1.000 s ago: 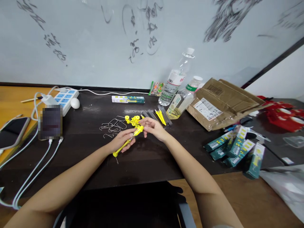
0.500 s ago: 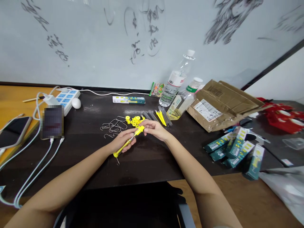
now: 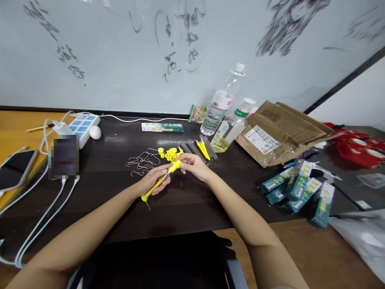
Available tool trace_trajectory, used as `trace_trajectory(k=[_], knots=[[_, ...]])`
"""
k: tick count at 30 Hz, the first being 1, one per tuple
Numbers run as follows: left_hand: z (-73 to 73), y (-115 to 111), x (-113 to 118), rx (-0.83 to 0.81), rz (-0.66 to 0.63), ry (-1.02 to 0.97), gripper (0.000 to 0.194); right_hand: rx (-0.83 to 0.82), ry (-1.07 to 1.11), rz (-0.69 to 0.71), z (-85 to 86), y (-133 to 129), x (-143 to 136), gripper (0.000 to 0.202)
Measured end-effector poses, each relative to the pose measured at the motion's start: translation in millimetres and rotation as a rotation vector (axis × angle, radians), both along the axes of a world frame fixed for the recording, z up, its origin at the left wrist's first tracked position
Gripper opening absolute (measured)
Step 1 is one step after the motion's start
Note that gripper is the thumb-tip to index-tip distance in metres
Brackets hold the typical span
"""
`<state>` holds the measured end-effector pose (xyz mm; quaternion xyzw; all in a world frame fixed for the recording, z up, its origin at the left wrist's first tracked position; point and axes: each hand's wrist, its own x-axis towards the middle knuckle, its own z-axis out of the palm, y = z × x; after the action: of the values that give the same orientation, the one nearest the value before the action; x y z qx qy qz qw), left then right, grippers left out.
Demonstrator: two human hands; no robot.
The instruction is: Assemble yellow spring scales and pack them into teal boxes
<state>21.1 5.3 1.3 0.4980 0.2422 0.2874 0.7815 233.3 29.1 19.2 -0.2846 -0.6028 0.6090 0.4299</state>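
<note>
A slim yellow spring scale [image 3: 157, 184] with a clear section and a thin wire hook at its lower end lies slanted between my hands, above the dark table. My left hand [image 3: 152, 179] is wrapped round its middle. My right hand [image 3: 192, 165] pinches the yellow cap at its upper end. Just beyond the hands lie several bent wire hooks [image 3: 145, 159] and a pile of small yellow caps and rings [image 3: 171, 153]. Clear tubes [image 3: 190, 148] and yellow rods [image 3: 203, 149] rest behind my right hand, partly overlapping one another.
A flat printed box [image 3: 162, 127] lies near the whiteboard. Two bottles [image 3: 210, 116] and a cardboard parcel [image 3: 270, 136] stand to the right, with several green boxes [image 3: 300, 180] in front. At left are a power strip [image 3: 86, 127], cables and a phone [image 3: 18, 168].
The view has shifted slightly, so things sit a little further left. Both hands keep their hold on the spring scale, with hardly any other movement.
</note>
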Motion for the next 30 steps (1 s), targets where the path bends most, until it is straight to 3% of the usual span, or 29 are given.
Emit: trace_trajectory(k=[8,17,30], knots=[[1.9,-2,4,0.044,0.109,0.030,0.063,0.048,-0.061,0.046,-6.4,2,1,0.031],[-0.8,-5,7,0.042,0.092,0.026,0.054,0.048,-0.085,0.024,-9.2,2,-2,0.030],[-3.3,-5,10,0.263,0.210,0.155,0.048,0.010,-0.121,-0.059,-5.6,-3,-9,0.033]])
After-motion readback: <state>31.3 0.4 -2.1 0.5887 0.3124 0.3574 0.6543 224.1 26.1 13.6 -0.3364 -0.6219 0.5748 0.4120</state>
